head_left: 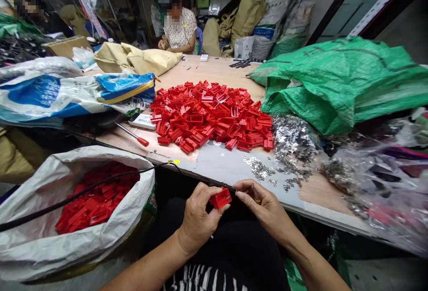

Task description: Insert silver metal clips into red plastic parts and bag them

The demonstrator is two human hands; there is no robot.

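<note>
The left hand (197, 219) holds a small red plastic housing (220, 198) in a pinching grip, thumb below and fingers curled over its left end. The right hand (264, 206) comes to the same piece from the right; its fingertips are pressed together at the housing's upper right corner, and whether a small part sits between them cannot be told. Both hands are low, over the lap, just in front of the near edge of the counter (234, 168).

Past that edge, near the right hand, lie scattered small metal clips (259, 168), which grow into a bigger shiny heap (294, 139) to the right. Behind them a wide pile of red housings (214, 115) covers the middle of the counter. To the left of the pile lies a tool with a red handle (133, 135). A green woven sack (341, 81) closes the right side, and blue-white bags (67, 95) close the left.

Beside the left arm stands an open white sack (76, 219) with more red housings inside — a black cable (83, 190) crosses over its mouth. Free room is left only in the narrow strip between the pile and the counter's edge. At the far end another person (179, 26) is sitting.
</note>
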